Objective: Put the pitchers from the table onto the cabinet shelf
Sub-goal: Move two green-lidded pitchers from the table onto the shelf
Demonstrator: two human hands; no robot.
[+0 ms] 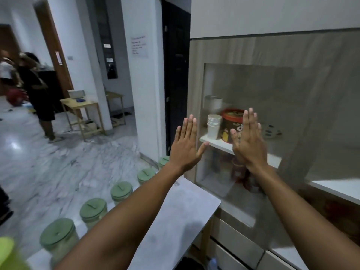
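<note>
Nearest corner: lime-green object point(7, 252) at the bottom left edge, blurred, too cropped to identify.
Pitchers: five clear pitchers with green lids stand in a row along the left edge of the grey worktop point(175, 217); nearest pitcher point(57, 235), second pitcher point(93, 210), third pitcher point(121, 190), fourth pitcher point(146, 175), farthest pitcher point(163, 161) by the cabinet corner.
Left hand point(185, 145): raised, back toward the camera, fingers straight and together, thumb out to the right; empty, held just in front of the cabinet's left edge.
Right hand point(249, 141): raised likewise, flat and empty, fingers pointing up, in front of the glass door point(253, 90); whether it touches the glass cannot be told.
Arms: both bare forearms stretch forward above the worktop.
Cabinet point(292, 51): wood-grain front, glass door closed.
Cabinet shelf point(220, 144): white, behind the glass, carrying a stack of white cups point(213, 126) and beside it a red-lidded tub point(232, 123), partly hidden by the right hand.
Lower compartment: reddish containers, blurred.
Drawers point(239, 242): pale, below the cabinet at right.
Background: marble floor point(48, 172), a small wooden table point(81, 108), a person standing point(39, 94) at far left.
</note>
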